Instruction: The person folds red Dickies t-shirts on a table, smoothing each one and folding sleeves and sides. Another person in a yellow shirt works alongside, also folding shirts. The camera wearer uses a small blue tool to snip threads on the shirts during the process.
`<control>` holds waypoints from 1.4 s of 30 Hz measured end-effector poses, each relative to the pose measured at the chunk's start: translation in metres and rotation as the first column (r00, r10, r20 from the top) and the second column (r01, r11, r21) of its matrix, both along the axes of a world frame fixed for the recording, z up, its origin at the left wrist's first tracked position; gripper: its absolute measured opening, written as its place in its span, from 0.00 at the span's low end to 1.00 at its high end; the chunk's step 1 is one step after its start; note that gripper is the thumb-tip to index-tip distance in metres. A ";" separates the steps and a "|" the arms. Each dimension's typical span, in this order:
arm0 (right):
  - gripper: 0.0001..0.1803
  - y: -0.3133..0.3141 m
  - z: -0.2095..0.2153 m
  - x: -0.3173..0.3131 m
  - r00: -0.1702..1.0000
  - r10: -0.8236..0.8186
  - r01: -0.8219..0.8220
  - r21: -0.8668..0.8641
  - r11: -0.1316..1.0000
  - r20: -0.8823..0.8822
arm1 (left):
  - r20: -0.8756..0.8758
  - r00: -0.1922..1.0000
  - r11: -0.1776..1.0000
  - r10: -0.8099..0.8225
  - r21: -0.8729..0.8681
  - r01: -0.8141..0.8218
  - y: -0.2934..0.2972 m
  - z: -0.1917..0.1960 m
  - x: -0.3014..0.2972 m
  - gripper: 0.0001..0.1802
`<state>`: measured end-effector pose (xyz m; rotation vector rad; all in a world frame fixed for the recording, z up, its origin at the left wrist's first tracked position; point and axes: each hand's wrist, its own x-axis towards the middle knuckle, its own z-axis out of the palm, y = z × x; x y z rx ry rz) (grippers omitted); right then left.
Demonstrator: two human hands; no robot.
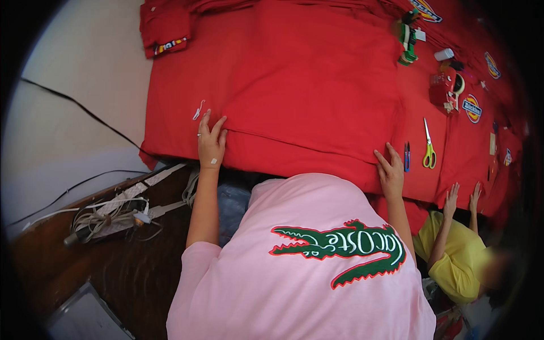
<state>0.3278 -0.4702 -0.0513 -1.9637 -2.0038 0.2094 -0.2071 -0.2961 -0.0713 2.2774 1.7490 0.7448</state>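
A red cloth garment (317, 85) lies spread flat over a red-covered table, its near edge running crosswise in front of me. My left hand (211, 140) rests at the near left corner of it, fingers stretched out and slightly apart. At the near right corner, my right hand (390, 171) lies with its fingers spread on the fabric. Neither hand grips anything. A small white looped tag (199, 110) sits just beyond my left fingertips. Right of my right hand are blue thread snips (407, 157) and yellow-handled scissors (429, 154).
A red tape dispenser (443, 90), a white cylinder (444, 54) and a green tape dispenser (407, 44) stand toward the far right. More red garments with badges lie there. A person in a yellow shirt (450, 255) works at the right. Tangled cables (113, 215) lie at lower left.
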 end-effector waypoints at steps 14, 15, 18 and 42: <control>0.11 0.166 0.030 0.034 0.648 -0.439 0.601 0.065 0.797 -0.623 | 0.172 0.985 0.980 0.004 0.194 -0.037 0.172 0.036 0.108 0.16; 0.12 0.166 0.027 0.024 0.690 -0.380 0.577 0.151 0.803 -0.616 | 0.172 0.981 0.970 -0.089 0.238 0.047 0.163 0.038 0.128 0.14; 0.15 0.167 0.024 -0.028 0.915 -0.142 0.277 0.334 0.901 -0.377 | 0.152 0.902 0.908 -0.404 0.190 0.374 0.107 0.026 0.182 0.11; 0.20 0.194 0.058 0.083 0.854 -0.246 0.188 -0.170 0.967 -0.459 | -0.268 0.912 0.950 -0.309 -0.134 0.282 0.122 -0.004 0.163 0.39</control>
